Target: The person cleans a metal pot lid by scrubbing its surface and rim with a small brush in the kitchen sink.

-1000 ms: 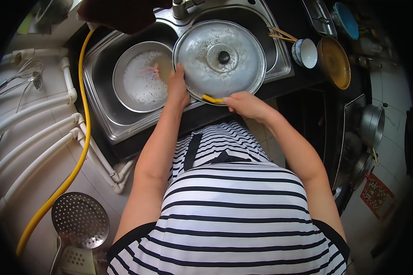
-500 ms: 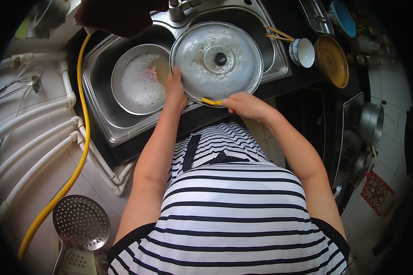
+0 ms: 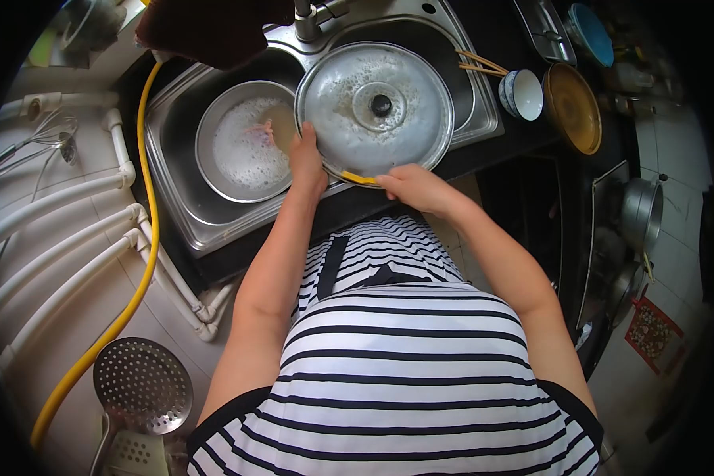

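A large metal pot lid [image 3: 408,143] with a black knob is held up over the right side of the sink, with soapy foam on its upper part. My left hand [image 3: 307,165] grips the lid by its lower left edge, thumb on top. In my right hand [image 3: 414,189] is a small yellow brush [image 3: 358,178], pressed against the lid's near rim. The fingers of that hand are closed around the brush's end. Left of the lid, a metal basin [image 3: 206,159] of sudsy water with a pinkish cloth-like thing [image 3: 260,132] sits in the left sink bowl.
The steel double sink [image 3: 184,208] has a faucet [image 3: 306,22] at its back. To the right are chopsticks [image 3: 484,63], white bowls [image 3: 522,95] and a brown round dish [image 3: 573,107]. A yellow hose [image 3: 147,222] and a skimmer [image 3: 143,385] are at left.
The right hand and brush have shifted slightly left and down along the lid's near rim. The lid stays in the left hand, almost unmoved. The whole view has shifted slightly.
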Available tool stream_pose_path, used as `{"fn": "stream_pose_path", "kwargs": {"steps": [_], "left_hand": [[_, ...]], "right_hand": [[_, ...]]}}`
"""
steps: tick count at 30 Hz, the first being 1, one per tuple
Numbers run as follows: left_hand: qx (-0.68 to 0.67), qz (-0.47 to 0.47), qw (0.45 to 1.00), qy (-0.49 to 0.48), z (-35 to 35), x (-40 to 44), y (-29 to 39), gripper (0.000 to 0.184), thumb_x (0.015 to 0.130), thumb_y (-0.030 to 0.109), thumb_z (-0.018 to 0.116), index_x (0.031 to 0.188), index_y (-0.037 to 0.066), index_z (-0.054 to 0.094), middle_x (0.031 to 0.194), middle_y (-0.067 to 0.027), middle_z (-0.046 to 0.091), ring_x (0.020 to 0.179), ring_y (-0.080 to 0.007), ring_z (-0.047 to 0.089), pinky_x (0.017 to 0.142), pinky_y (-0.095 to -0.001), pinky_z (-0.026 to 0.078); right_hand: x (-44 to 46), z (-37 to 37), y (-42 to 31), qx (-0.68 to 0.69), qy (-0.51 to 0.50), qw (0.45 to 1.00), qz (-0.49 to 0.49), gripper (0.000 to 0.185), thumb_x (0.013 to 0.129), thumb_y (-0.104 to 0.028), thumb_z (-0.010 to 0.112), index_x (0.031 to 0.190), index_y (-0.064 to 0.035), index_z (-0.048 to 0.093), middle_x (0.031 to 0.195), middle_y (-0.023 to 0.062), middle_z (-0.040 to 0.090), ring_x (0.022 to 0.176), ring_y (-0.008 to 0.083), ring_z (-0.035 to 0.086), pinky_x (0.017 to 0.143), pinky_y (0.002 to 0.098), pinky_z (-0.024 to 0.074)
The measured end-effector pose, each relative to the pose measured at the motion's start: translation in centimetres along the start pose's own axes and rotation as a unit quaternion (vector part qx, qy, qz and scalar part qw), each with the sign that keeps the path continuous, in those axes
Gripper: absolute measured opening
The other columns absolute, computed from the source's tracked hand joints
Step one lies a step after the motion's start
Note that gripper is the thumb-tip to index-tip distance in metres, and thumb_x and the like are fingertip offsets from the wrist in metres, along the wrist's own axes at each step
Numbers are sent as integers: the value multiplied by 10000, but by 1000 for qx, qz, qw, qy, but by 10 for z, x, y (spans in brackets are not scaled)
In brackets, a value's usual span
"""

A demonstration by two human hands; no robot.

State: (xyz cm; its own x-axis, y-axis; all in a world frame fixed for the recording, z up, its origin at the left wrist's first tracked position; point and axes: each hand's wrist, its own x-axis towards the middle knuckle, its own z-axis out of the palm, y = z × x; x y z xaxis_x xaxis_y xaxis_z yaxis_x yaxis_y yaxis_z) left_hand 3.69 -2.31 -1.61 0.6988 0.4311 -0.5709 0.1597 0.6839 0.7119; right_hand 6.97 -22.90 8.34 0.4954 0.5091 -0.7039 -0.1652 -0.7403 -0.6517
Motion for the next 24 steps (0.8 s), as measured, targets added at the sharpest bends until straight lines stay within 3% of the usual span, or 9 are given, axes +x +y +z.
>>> {"fn": "stream_pose_path", "kwargs": {"steps": [1, 6, 9, 11, 15, 18, 20, 22, 24], "left_hand": [[1, 2, 1000, 0, 3, -5, 3, 348, 1059, 273, 434, 1216, -18, 544, 1132, -123, 612, 1001, -205, 580, 914, -366, 469], [2, -7, 1000, -19, -8, -9, 8, 399, 1044, 325, 469, 1266, -1, 530, 1181, -121, 599, 1066, -219, 569, 951, -371, 461], [-26, -93, 995, -27, -11, -8, 35, 466, 1018, 381, 516, 1305, 13, 518, 1225, -107, 595, 1130, -241, 558, 1000, -377, 442], [-6, -126, 986, -107, -13, 17, 49, 538, 991, 428, 552, 1327, 10, 507, 1281, -95, 581, 1190, -255, 534, 1047, -385, 412], [81, -153, 976, -128, 3, 45, 59, 495, 946, 372, 647, 1261, -1, 568, 1204, -135, 630, 1053, -241, 615, 940, -370, 497], [59, -138, 980, -127, 5, 50, 48, 442, 929, 298, 683, 1255, 20, 574, 1191, -130, 639, 981, -250, 659, 877, -380, 554], [45, -123, 985, -111, 3, 46, 37, 438, 922, 281, 692, 1245, 9, 579, 1180, -134, 642, 994, -243, 645, 889, -381, 539], [31, -108, 989, -97, 0, 39, 27, 433, 915, 265, 701, 1236, -1, 583, 1168, -137, 644, 1007, -236, 631, 900, -381, 524], [-47, -69, 993, -89, -2, 27, 22, 418, 922, 255, 696, 1238, 6, 580, 1170, -130, 645, 1013, -237, 630, 910, -384, 519]], "right_hand": [[9, 12, -4, 24, 26, 998, -42, 459, 958, -404, 543, 721, -22, 634, 625, 49, 531, 592, 150, 477, 581, 319, 412], [36, 32, -17, 111, 13, 994, -9, 466, 947, -415, 557, 706, -24, 633, 607, 38, 523, 567, 136, 454, 539, 308, 377], [38, 22, -12, 123, -16, 992, 7, 468, 945, -418, 559, 704, -22, 632, 598, 34, 514, 547, 138, 438, 519, 309, 358], [34, 19, -12, 119, -30, 992, 16, 467, 944, -417, 560, 706, -21, 631, 595, 33, 510, 539, 138, 431, 511, 309, 351], [31, 15, -22, 96, -30, 995, 19, 473, 945, -419, 559, 703, -20, 632, 589, 29, 503, 540, 135, 430, 514, 310, 355], [29, 13, -15, 77, -22, 997, -2, 474, 949, -418, 553, 701, -21, 630, 594, 31, 508, 554, 132, 439, 521, 306, 365], [17, 9, -3, 62, -15, 998, -21, 472, 952, -415, 549, 701, -22, 626, 600, 32, 512, 561, 129, 442, 525, 302, 370], [-7, -6, 3, 54, -16, 998, 18, 424, 983, -364, 541, 701, -50, 582, 585, -20, 463, 514, 82, 360, 483, 257, 303], [-19, -18, 10, 75, -19, 995, 55, 417, 981, -355, 547, 704, -45, 584, 583, -21, 463, 515, 82, 360, 487, 259, 309]]}}
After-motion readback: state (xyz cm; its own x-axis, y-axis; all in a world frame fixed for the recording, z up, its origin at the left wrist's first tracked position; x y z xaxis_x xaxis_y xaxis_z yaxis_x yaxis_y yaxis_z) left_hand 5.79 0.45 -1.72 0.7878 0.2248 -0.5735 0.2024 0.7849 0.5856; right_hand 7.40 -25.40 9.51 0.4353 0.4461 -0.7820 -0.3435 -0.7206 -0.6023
